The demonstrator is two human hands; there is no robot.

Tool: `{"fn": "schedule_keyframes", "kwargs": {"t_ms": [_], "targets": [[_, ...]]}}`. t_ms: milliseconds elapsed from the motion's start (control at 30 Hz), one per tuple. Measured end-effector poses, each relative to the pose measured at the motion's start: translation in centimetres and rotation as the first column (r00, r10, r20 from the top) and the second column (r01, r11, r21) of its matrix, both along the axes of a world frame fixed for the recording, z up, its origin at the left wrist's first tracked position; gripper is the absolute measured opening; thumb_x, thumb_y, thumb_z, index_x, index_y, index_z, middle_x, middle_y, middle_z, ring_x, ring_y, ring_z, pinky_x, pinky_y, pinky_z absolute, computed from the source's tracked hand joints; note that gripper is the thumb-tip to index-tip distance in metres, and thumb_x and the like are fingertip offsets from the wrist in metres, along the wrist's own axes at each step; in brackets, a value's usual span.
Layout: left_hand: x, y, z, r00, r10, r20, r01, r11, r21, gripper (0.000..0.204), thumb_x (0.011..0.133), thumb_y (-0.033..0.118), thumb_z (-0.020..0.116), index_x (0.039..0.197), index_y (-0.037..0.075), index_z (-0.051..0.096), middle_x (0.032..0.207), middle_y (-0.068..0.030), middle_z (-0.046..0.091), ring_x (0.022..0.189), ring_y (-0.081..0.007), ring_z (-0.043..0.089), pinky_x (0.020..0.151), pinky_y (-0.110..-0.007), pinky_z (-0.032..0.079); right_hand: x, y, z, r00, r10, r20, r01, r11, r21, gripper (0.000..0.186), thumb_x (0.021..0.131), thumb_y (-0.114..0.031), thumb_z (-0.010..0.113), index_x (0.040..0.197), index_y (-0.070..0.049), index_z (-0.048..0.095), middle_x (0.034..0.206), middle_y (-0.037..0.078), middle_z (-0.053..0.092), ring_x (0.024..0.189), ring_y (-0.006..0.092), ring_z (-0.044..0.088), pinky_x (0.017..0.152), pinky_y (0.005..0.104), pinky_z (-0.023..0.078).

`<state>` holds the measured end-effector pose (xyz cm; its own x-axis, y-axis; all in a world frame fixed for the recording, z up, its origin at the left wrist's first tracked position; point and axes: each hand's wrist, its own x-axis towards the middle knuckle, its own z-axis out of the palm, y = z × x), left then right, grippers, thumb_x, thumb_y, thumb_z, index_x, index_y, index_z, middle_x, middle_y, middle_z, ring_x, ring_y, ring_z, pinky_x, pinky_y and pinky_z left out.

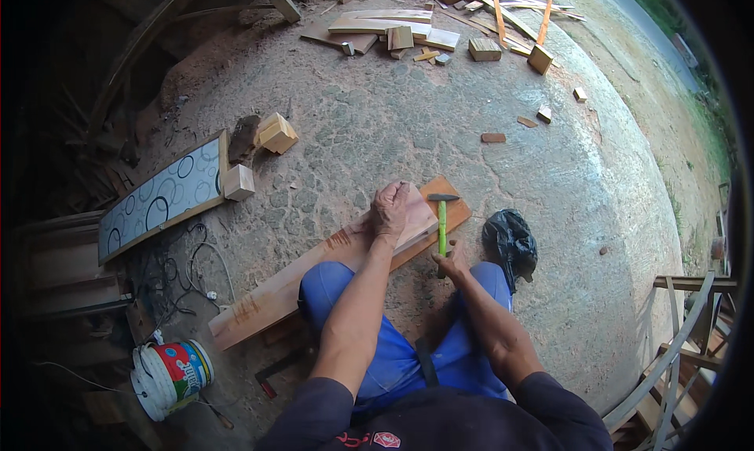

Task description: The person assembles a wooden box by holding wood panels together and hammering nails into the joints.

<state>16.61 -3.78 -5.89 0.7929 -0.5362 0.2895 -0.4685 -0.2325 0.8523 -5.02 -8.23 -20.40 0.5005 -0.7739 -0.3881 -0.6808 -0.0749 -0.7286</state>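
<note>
A long pale wooden plank (306,282) slants across the ground in front of my knees, with dark reddish marks on its face. Under its far right end lies a browner board (457,209). My left hand (389,209) rests on the plank close to that end, its fingers bent and pressed together; what they pinch, if anything, is too small to make out. A hammer (442,219) with a bright green handle and dark head is in my right hand (451,262), gripped low on the handle. Its head is over the brown board, just right of the plank's end.
A black plastic bag (510,243) sits by my right knee. To the left are a white paint bucket (161,376), tangled cables (200,266), a circle-patterned panel (169,196) and wood blocks (276,134). Scrap wood (393,27) is piled at the far side; a frame (683,349) stands right.
</note>
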Motion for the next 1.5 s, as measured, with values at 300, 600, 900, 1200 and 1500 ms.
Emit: {"fn": "schedule_keyframes", "kwargs": {"t_ms": [300, 600, 900, 1200, 1500], "targets": [[-0.5, 0.6, 0.6, 0.992, -0.041, 0.123, 0.035, 0.998, 0.043, 0.026, 0.097, 0.029, 0.066, 0.087, 0.004, 0.068, 0.079, -0.0134, 0.066, 0.078, -0.0334, 0.061, 0.072, -0.043, 0.047, -1.4, -2.6, 11.0, 0.942, -0.153, 0.3, 0.016, 0.91, 0.413, 0.026, 0.103, -0.03, 0.05, 0.101, -0.005, 0.054, 0.07, 0.006, 0.057, 0.047, 0.013, 0.048, 0.042, 0.0315, 0.042], [-0.2, 0.3, 0.5, 0.983, -0.07, 0.169, 0.05, 0.992, 0.119, 0.029, 0.099, 0.03, 0.061, 0.085, 0.005, 0.064, 0.086, -0.0152, 0.067, 0.085, -0.0372, 0.06, 0.079, -0.045, 0.045, -2.5, -1.2, 23.7, 0.879, 0.316, 0.358, -0.22, 0.933, -0.284, 0.038, 0.102, -0.012, 0.053, 0.138, -0.005, 0.042, 0.081, 0.022, 0.064, 0.07, 0.0387, 0.067, 0.063, 0.047, 0.05], [-0.4, 0.5, 1.0, 0.977, -0.104, 0.187, 0.074, 0.984, 0.164, 0.024, 0.098, 0.027, 0.059, 0.09, 0.006, 0.067, 0.092, -0.0144, 0.069, 0.091, -0.0351, 0.062, 0.086, -0.044, 0.046, -1.4, -1.9, 24.9, 0.83, 0.513, 0.219, -0.358, 0.791, -0.496, 0.067, 0.101, -0.008, 0.05, 0.16, -0.017, 0.02, 0.081, 0.03, 0.063, 0.075, 0.048, 0.064, 0.064, 0.0546, 0.047], [0.1, 0.9, -0.3, 0.937, -0.12, 0.327, 0.068, 0.983, 0.168, 0.024, 0.098, 0.027, 0.059, 0.091, 0.006, 0.067, 0.09, -0.0144, 0.067, 0.09, -0.0365, 0.06, 0.085, -0.046, 0.046, 0.0, -2.0, 26.1, 0.794, 0.601, 0.095, -0.436, 0.671, -0.6, 0.071, 0.097, -0.004, 0.048, 0.161, -0.016, 0.02, 0.08, 0.024, 0.062, 0.071, 0.0434, 0.063, 0.064, 0.0537, 0.049], [-0.6, 1.1, 0.8, 0.962, -0.106, 0.25, 0.046, 0.971, 0.235, 0.02, 0.097, 0.023, 0.057, 0.091, 0.008, 0.067, 0.092, -0.0121, 0.068, 0.095, -0.0329, 0.061, 0.087, -0.044, 0.046, -0.1, -0.9, 31.8, 0.791, 0.578, 0.203, -0.342, 0.692, -0.636, 0.063, 0.099, -0.005, 0.05, 0.158, -0.014, 0.027, 0.11, 0.029, 0.066, 0.085, 0.0464, 0.067, 0.073, 0.0546, 0.052]]}}
